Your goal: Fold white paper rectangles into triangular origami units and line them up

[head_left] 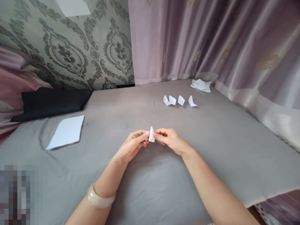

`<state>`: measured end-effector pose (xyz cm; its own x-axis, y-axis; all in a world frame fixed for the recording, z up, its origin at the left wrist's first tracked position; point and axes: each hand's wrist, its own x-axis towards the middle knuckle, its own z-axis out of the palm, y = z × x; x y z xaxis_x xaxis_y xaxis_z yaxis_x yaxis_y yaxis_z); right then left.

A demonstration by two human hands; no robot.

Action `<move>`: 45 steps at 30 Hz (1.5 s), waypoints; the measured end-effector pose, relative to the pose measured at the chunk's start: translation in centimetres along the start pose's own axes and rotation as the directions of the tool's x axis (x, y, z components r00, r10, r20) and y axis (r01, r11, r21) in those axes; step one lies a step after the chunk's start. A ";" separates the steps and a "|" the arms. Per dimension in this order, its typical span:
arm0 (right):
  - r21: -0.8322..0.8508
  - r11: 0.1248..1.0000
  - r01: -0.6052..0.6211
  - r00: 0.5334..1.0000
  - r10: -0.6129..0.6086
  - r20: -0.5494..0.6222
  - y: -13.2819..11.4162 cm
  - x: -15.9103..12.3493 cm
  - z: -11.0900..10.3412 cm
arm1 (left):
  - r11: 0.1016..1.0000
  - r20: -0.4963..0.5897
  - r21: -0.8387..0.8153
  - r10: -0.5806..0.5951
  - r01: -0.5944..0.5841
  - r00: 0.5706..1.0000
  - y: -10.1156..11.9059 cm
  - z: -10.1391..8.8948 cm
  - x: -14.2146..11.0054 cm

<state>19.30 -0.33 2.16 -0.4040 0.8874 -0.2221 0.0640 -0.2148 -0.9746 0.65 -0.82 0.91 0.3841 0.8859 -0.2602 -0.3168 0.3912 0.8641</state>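
Observation:
A small piece of folded white paper (pixel 152 135) is held upright between my two hands, just above the grey cloth surface (pixel 112 115). My left hand (pixel 136 141) pinches its left edge between thumb and fingers. From the other side my right hand (pixel 169 139) grips it, thumb resting on the paper's face. It has a pointed top and a wider base. Beyond my hands stand several small folded paper pieces in a row, among them a left one (pixel 172 100), a middle one (pixel 181 100) and a right one (pixel 192 101).
A stack of white paper sheets (pixel 67 132) lies at the left, in front of a black folded cloth (pixel 56 101). Crumpled white paper (pixel 201 85) rests at the far right with a thin stick (pixel 201 92) beside it. Pink curtains (pixel 234 40) border the back and right.

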 end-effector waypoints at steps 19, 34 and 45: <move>-0.170 0.985 -0.031 0.985 0.060 0.163 0.0 -0.3 -0.9 | 0.965 0.116 0.219 -0.172 0.143 0.978 0.8 -1.3 -0.7; -0.184 0.934 0.306 0.885 -0.350 -0.308 0.2 0.1 1.7 | 0.889 -0.161 0.243 0.432 -0.388 0.888 0.0 1.1 -0.2; -0.212 0.936 0.281 0.915 -0.328 -0.236 0.4 0.1 1.9 | 0.853 -0.107 0.390 0.417 -0.348 0.902 0.1 0.5 0.0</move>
<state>17.55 -1.11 1.83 -0.1751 0.9784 0.1097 0.1393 0.1350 -0.9810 1.09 -0.89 1.24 0.1220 0.9893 0.0799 -0.0660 -0.0722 0.9952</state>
